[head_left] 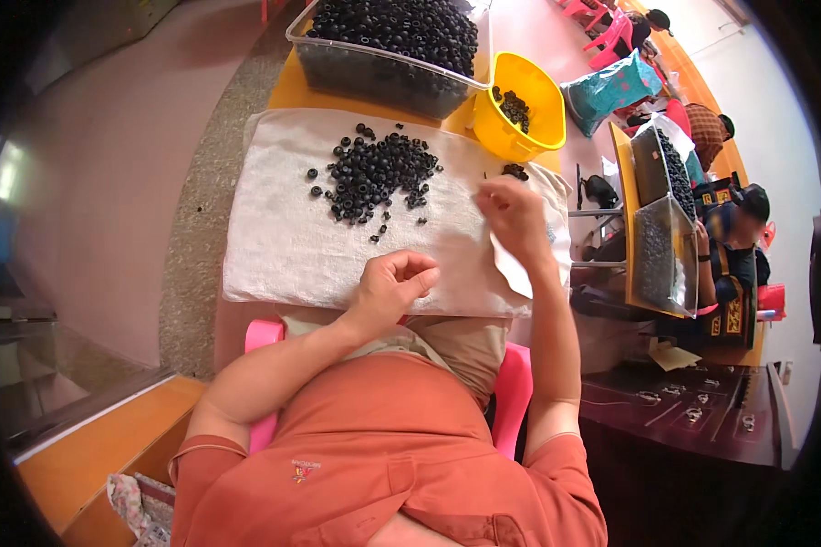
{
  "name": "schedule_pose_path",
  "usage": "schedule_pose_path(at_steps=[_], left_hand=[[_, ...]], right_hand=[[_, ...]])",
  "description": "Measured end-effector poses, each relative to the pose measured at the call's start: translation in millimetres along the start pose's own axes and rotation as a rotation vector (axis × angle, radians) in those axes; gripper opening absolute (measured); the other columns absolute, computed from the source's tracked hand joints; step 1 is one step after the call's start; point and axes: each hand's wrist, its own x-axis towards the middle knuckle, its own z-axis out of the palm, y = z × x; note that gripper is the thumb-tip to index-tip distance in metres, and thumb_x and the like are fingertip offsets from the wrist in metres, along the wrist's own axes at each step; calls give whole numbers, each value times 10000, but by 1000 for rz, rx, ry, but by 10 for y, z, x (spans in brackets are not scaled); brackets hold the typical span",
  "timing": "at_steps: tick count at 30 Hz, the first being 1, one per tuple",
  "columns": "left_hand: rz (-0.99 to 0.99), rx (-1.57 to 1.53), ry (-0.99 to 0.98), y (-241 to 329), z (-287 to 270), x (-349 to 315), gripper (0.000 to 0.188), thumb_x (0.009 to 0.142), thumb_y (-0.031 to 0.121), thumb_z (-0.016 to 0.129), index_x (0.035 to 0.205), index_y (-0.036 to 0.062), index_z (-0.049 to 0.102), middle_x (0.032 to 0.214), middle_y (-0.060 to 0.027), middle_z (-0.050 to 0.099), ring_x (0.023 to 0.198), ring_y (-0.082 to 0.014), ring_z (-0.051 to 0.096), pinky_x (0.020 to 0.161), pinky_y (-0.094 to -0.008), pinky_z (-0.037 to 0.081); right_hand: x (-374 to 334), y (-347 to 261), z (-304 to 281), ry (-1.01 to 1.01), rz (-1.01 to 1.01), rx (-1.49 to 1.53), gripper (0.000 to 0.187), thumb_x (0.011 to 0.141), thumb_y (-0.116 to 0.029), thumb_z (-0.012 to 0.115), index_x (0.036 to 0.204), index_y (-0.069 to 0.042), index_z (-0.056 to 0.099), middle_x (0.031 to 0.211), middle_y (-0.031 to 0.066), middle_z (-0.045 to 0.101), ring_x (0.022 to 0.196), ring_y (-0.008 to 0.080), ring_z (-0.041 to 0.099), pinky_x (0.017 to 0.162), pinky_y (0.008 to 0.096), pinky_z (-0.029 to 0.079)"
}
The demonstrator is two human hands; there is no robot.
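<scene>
A loose pile of small black ring-shaped parts (379,173) is spread over the white cloth (274,246) before me. Just in front of the pile, above the cloth's near part, my left hand (397,287) is closed, thumb against curled fingers. Whatever it may hold is hidden. Over the right side of the cloth is my right hand (517,221), fingers curled together and slightly blurred. I cannot make out anything in its grip. Close beyond its fingertips lies a small dark cluster of parts (515,170).
A clear bin (383,68) full of black parts stands at the table's far side. Beside it, a yellow tub (543,128) holds some dark parts. At the right, a person (734,223) sits by other bins (663,260), and a teal sack (611,91) stands farther back.
</scene>
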Motion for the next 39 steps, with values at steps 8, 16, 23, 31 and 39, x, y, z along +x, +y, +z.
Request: schedule_pose_path(at_steps=[8, 16, 23, 31, 39], left_hand=[[19, 145, 38, 69, 72, -38, 188, 900, 119, 688, 1037, -7, 665, 871, -11, 670, 756, -50, 589, 675, -210, 487], [12, 147, 65, 168, 85, -19, 164, 886, 115, 692, 991, -10, 678, 847, -40, 693, 736, -67, 625, 663, -228, 513], [-57, 122, 44, 209, 4, 82, 143, 899, 88, 679, 1004, -7, 668, 921, -20, 663, 823, -50, 606, 722, -208, 507], [-95, 117, 80, 267, -40, 199, 155, 879, 96, 693, 988, -13, 680, 848, -41, 682, 770, -65, 616, 676, -224, 512], [-146, 231, 17, 316, -36, 239, 137, 860, 64, 694, 975, -9, 687, 884, -72, 692, 789, -102, 650, 696, -239, 528]], right_hand=[[-120, -268, 439, -158, -25, -111, 174, 786, -53, 703, 952, -1, 697, 937, 137, 679, 774, 302, 670, 681, 355, 523], [-18, -189, 573, -100, 21, -93, 292, 791, 37, 597, 1074, -12, 650, 973, 151, 664, 830, 343, 663, 722, 389, 525], [175, -146, 645, -148, 6, -215, 284, 814, 13, 605, 1086, -53, 653, 928, 115, 644, 760, 335, 645, 649, 396, 510], [253, -195, 637, -183, 63, -182, 222, 831, -25, 649, 1051, -55, 661, 921, 101, 645, 729, 306, 650, 620, 381, 510], [290, -291, 628, -195, 8, 58, 279, 769, 32, 685, 1036, -43, 656, 928, 111, 647, 726, 283, 659, 602, 351, 525]])
